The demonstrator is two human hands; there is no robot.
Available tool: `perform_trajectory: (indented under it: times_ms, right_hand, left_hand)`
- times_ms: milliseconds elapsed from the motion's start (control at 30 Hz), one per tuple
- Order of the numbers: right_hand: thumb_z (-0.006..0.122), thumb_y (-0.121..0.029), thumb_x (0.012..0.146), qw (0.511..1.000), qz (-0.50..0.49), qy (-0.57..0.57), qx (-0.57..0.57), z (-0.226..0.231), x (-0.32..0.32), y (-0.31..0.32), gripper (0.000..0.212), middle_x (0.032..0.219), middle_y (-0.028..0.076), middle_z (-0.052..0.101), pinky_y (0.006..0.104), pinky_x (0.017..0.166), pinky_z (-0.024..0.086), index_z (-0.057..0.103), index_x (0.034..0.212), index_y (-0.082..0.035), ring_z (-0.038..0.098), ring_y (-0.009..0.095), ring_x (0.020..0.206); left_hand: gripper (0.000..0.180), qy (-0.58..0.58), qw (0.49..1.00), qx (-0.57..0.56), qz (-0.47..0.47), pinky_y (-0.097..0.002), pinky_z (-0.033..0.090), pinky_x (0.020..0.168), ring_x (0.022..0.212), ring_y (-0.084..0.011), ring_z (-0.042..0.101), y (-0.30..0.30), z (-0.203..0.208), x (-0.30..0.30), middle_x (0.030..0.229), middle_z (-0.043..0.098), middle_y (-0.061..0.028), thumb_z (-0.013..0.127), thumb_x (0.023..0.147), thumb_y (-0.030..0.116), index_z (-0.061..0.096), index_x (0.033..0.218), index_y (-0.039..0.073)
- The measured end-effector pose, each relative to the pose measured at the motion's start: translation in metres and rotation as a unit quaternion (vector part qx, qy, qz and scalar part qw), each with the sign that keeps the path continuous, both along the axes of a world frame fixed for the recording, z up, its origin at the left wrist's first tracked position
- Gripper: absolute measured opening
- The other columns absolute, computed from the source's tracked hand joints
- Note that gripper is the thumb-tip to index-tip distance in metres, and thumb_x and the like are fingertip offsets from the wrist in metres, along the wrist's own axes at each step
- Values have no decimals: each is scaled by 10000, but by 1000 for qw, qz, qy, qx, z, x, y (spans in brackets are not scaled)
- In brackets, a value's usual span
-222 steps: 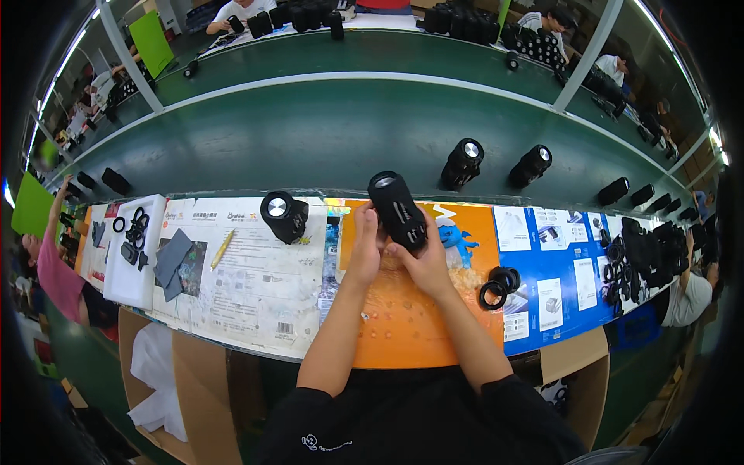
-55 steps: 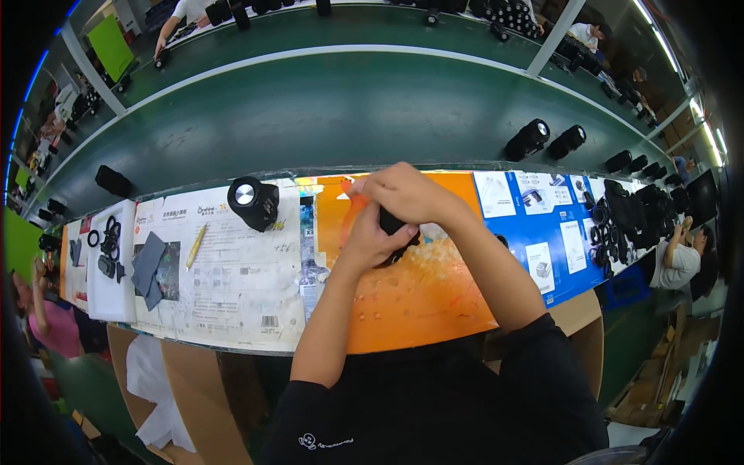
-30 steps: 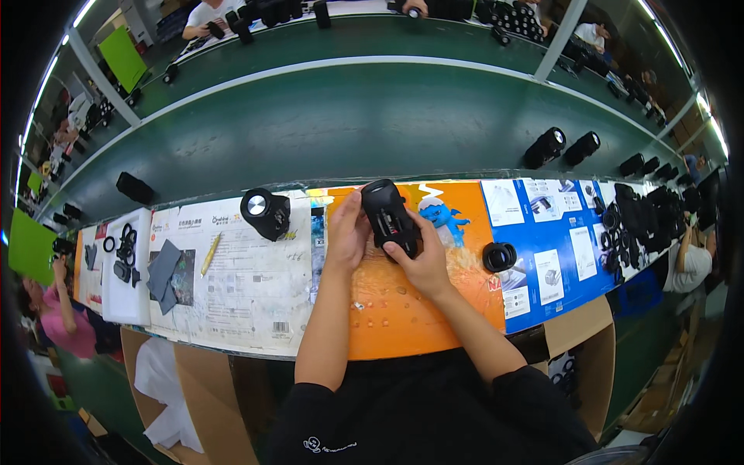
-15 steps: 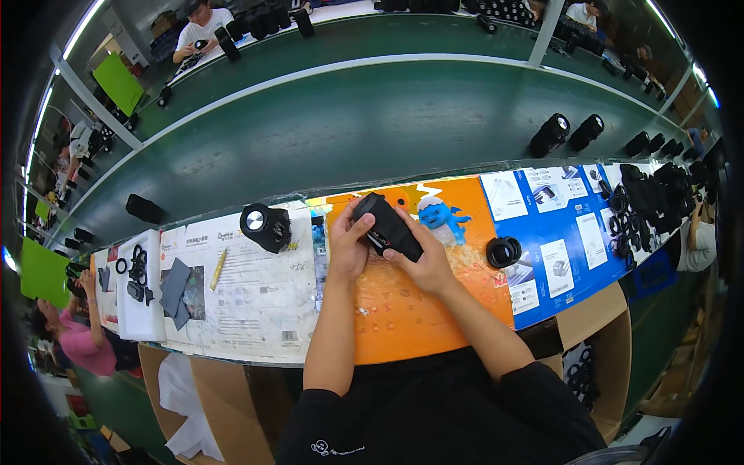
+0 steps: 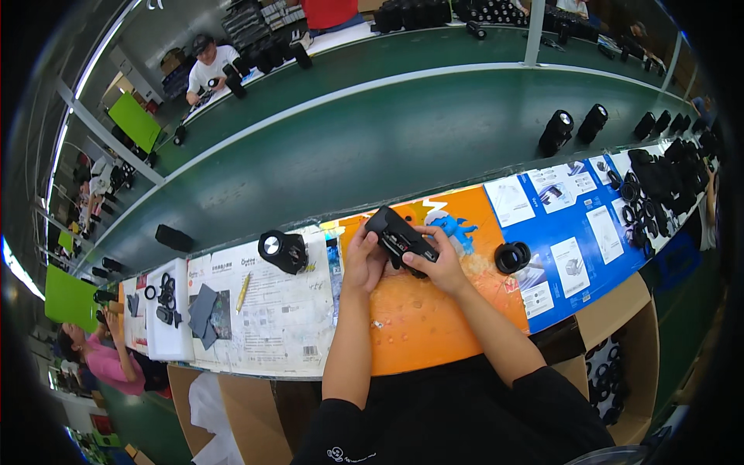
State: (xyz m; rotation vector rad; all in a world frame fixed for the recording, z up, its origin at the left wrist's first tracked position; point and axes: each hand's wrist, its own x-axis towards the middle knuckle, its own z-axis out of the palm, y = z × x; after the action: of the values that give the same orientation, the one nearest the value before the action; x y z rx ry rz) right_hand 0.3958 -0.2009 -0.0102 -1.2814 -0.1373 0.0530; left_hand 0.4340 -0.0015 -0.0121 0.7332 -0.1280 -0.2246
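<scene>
Both hands hold a black, rounded, tube-shaped housing [image 5: 381, 225], which looks like a portable speaker body, over the orange part of the bench. Its recessed side with small fittings faces up, though the details are too small to read. My left hand [image 5: 365, 262] is closed round its left end from below. At the lower right end, my right hand [image 5: 444, 268] grips it with the thumb on top. To the left stands a black speaker [image 5: 280, 251] with a silver round end. Right of my hands lie stacked black rings [image 5: 511, 256].
A green conveyor [image 5: 372, 147] runs behind the bench, carrying black speakers [image 5: 556, 133]. At left are a yellow pen [image 5: 243, 294], grey cloth pieces [image 5: 203, 311] and a white tray [image 5: 180, 341] of black parts. Cardboard boxes [image 5: 632, 380] stand below; black rings [image 5: 637, 217] crowd the far right.
The housing has been turned in my hands, so its recessed side now shows on top. My right hand has shifted its hold at the lower right end. The whole view has swung slightly.
</scene>
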Motion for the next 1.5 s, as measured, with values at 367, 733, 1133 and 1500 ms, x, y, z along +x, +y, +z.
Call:
perform_trajectory:
  times_ms: [367, 733, 1133, 1500]
  right_hand:
    - [924, -204, 956, 1000, 9, -1, 11, 5, 0, -1, 670, 1235, 143, 767, 312, 895, 632, 541, 1479, -34, 778, 185, 1043]
    - [897, -202, 995, 994, -75, 22, 80, -8, 10, 1, 654, 1273, 141, 726, 330, 918, 617, 525, 1513, -56, 726, 170, 1108]
    - [644, -360, 1170, 993, -82, 68, 55, 14, 32, -9, 335, 1317, 73, 670, 409, 861, 652, 575, 1406, -133, 718, 223, 1129]
    - [890, -209, 952, 821, -132, -258, -492, 97, 195, -13, 586, 1439, 197, 640, 459, 1113, 531, 647, 1468, -73, 649, 410, 1311]
  left_hand:
    - [667, 9, 999, 41, 1, -487, 551, 1154, 1291, -282, 705, 4, 2, 1, 1385, 713, -118, 858, 1000, 338, 572, 1525, 42]
    - [803, -35, 998, 33, 44, -445, 544, 1171, 1335, -272, 680, 0, -7, 2, 1453, 680, -117, 898, 953, 333, 525, 1600, 38]
    - [538, 30, 978, 205, 21, -356, 614, 1034, 1165, -202, 741, 19, 27, -30, 1356, 727, -100, 744, 1104, 213, 574, 1578, 25]
    - [433, -90, 793, 313, 516, -337, 527, 1018, 1183, -196, 670, 132, 57, -75, 1316, 692, -89, 757, 1053, 132, 631, 1457, 38]
